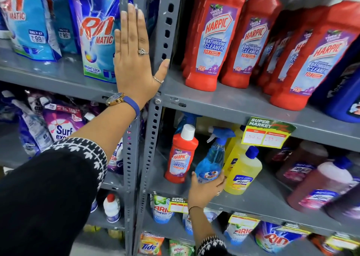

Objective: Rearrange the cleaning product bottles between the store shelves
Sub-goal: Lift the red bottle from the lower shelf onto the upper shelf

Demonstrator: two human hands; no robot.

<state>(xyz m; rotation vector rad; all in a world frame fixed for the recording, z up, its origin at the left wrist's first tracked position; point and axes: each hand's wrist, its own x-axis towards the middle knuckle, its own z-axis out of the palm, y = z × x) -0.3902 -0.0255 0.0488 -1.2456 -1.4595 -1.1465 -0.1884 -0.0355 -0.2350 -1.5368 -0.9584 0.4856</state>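
Observation:
My left hand (134,55) lies flat and open against the grey upright post (153,131) between two shelf units, holding nothing. Lower down, my right hand (206,189) grips the base of a blue Colin spray bottle (212,158) that tilts on the middle right shelf (253,199). A small red Harpic bottle (182,154) with a white cap stands just left of it. A yellow Lizol bottle (243,172) leans just right of it. Several large red Harpic bottles (214,35) line the upper right shelf.
Rin Matic pouches (97,37) fill the upper left shelf, Surf Excel pouches (62,127) the one below. Pink and brown Lizol bottles (319,183) lie at the right. A price tag (268,133) hangs from the shelf edge. Ariel, Tide and Rin packs sit lower down.

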